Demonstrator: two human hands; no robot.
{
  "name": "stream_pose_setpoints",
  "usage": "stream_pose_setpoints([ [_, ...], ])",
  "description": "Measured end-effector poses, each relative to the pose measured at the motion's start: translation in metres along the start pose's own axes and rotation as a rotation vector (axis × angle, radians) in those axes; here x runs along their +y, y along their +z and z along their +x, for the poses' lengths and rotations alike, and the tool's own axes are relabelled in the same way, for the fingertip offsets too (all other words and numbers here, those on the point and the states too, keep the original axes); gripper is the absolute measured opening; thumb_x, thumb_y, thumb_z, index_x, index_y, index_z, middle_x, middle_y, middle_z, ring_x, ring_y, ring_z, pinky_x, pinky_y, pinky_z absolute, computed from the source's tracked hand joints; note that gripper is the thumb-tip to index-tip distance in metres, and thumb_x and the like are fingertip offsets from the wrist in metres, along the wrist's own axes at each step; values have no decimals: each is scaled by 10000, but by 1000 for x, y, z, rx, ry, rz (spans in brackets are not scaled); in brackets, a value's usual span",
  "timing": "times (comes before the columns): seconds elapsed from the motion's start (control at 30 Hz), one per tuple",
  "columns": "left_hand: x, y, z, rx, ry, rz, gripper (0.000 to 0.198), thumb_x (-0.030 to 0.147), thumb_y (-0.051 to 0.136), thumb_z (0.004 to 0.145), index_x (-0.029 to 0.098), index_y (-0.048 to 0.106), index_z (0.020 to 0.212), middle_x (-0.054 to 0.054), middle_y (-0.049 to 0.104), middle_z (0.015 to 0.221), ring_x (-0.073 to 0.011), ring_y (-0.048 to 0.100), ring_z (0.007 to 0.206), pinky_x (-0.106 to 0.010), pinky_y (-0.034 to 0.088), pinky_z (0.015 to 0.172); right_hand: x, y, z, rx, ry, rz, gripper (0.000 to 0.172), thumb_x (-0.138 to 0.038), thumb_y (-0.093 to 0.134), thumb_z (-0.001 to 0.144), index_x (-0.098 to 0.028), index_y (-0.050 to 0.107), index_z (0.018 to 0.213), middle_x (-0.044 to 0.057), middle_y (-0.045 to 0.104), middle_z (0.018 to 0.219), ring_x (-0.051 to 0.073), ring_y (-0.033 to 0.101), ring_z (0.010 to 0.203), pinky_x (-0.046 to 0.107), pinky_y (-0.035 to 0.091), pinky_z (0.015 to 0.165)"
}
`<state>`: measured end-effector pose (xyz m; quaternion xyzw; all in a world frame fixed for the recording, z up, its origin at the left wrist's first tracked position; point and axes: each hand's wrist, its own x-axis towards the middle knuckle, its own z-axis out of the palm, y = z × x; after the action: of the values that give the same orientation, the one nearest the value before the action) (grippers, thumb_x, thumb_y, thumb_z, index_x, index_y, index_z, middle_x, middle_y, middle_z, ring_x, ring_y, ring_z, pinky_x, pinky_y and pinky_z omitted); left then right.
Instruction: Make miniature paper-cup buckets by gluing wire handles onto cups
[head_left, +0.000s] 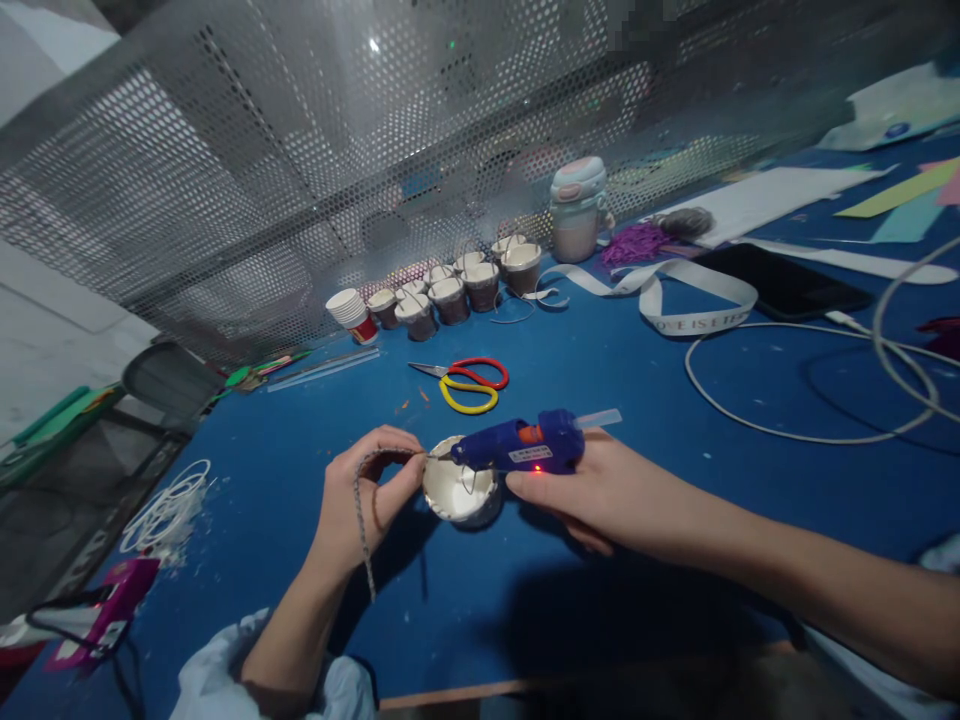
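Observation:
My left hand (373,492) pinches a length of grey twine (362,520) against the rim of a small white paper cup (459,492) that lies on the blue table (600,380). The loose end of the twine hangs over my wrist. My right hand (592,482) grips a blue hot glue gun (525,446) with a red light lit. Its nozzle points left and touches the cup's rim beside my left fingers. A clear glue stick pokes out of the gun's back end.
Scissors (469,381) with red and yellow handles lie just behind the cup. Several twine-wrapped cups (450,295) and a stack of paper cups (351,312) stand by the perforated metal screen (300,150). A bottle (576,210), ribbon (675,290), phone (780,280) and white cable (825,380) lie right.

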<state>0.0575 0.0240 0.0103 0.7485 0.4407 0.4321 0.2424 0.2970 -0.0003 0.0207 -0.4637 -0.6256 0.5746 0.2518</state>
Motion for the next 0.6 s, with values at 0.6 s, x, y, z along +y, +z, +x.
stream_pose_setpoints([
  [0.6,1,1,0,-15,83,-33,75,135,657,787,183,622,741,-8,646,738,-109,606,673,-187,482,577,-3,-2,3,-39,0,140,425,-334,518,864,-196,423,473,-62,389,320,64,375,307,191,310,374],
])
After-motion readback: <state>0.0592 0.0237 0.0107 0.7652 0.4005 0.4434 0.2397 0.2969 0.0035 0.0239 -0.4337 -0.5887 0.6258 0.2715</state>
